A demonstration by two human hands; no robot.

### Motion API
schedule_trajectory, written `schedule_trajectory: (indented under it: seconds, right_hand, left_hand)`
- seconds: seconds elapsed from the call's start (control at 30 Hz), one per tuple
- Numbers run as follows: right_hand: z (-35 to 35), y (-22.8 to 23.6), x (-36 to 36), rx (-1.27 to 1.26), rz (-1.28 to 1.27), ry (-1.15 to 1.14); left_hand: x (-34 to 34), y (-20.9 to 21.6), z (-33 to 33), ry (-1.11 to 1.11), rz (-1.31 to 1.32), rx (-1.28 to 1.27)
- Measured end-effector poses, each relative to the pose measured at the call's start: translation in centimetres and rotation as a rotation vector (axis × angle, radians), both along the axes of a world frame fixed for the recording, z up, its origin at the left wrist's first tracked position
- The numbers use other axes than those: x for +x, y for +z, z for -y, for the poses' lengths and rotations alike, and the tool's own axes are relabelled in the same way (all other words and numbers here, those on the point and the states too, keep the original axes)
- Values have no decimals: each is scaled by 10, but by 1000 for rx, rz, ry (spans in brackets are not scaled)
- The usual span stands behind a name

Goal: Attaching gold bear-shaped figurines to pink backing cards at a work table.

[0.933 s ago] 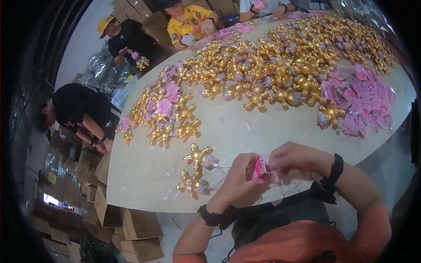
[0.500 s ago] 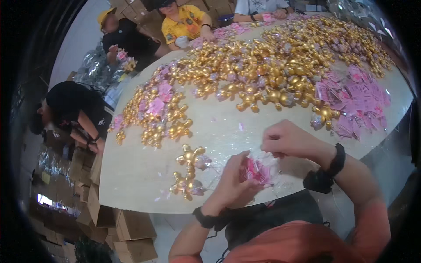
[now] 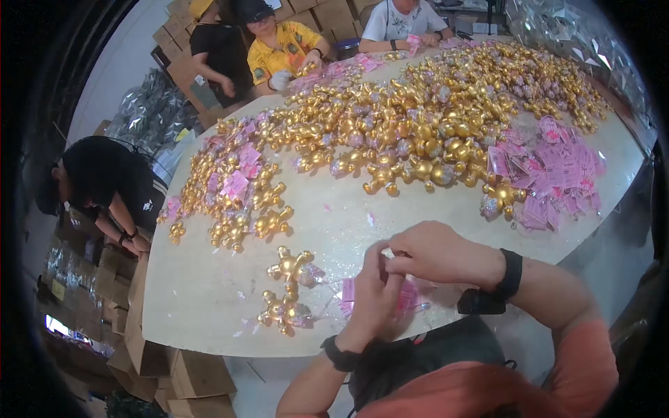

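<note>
My left hand (image 3: 375, 301) and my right hand (image 3: 442, 255) meet over the near edge of the table, fingertips pinched together. Whatever is between those fingers is hidden or too small to make out. Pink printed cards (image 3: 407, 298) show on both sides of my left hand, partly covered by it; whether they lie on the table or hang from the hand, I cannot tell. Left of my hands lie two gold bear-shaped trinkets, an upper one (image 3: 290, 266) and a lower one (image 3: 277, 311), each with a clear glittery ball beside it.
A large heap of gold bear trinkets (image 3: 418, 118) covers the table's far side. Pink cards (image 3: 561, 167) pile up at right; a smaller mixed heap (image 3: 233, 188) sits at left. Other people work around the white table (image 3: 209, 299). Cardboard boxes (image 3: 198, 376) stand below its left edge.
My right hand has come down and left to meet my left hand. The pink cards, earlier in my left hand, are now mostly covered by it. A standing co-worker's hand has lowered.
</note>
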State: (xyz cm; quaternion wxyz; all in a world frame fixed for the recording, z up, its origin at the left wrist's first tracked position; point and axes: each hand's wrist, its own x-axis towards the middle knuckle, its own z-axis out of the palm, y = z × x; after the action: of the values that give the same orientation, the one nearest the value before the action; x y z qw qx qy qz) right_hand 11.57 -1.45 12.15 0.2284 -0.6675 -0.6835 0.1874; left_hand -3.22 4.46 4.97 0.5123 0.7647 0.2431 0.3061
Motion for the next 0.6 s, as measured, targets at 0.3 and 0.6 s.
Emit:
schedule_trajectory:
  seconds: [0.3, 0.6]
  right_hand:
    - [-26, -20, 44, -353, -406, 119]
    - [-103, -69, 90, 302, 371, -228]
  left_hand:
    - [4, -20, 7, 37, -1, -55]
    - [8, -28, -1, -13, -3, -363]
